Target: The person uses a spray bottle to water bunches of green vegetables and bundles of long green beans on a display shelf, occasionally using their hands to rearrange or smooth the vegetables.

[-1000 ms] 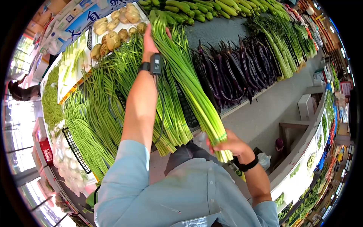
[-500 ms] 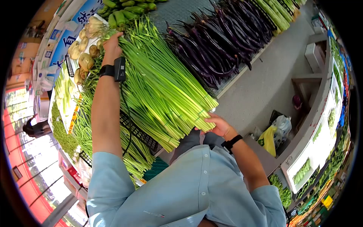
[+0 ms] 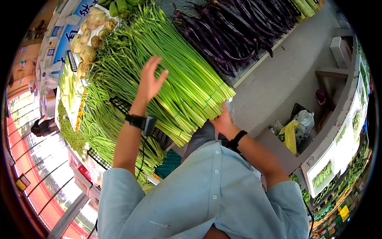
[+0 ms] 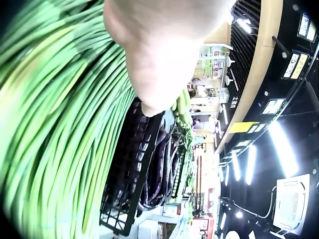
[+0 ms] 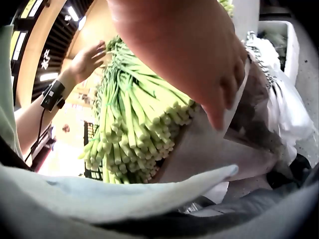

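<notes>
Long green stalks in banded bundles [image 3: 187, 75] lie side by side on the display, pale cut ends toward the person. Above their middle, my left hand [image 3: 150, 81] is raised with fingers and thumb spread, holding nothing; the right wrist view also shows this left hand [image 5: 87, 62] off the stalks. My right hand [image 3: 223, 120] is at the cut ends of the rightmost bundles, fingers partly hidden in the head view. In the right wrist view the right hand [image 5: 184, 50] has loosely extended fingers beside the cut ends [image 5: 154, 124], gripping nothing; whether it touches them I cannot tell.
Purple eggplants [image 3: 234, 32] lie right of the stalks. Pale roots [image 3: 87, 51] are at the upper left, long beans [image 3: 103, 131] at the left. A black crate edge [image 3: 161, 137] shows beneath the stalks. Plastic bags [image 3: 304, 123] lie by the counter on the right.
The bundle held up in both hands earlier now lies on the others. My left hand has left the leafy tips and moved back toward the body; my right hand has shifted slightly down at the cut ends.
</notes>
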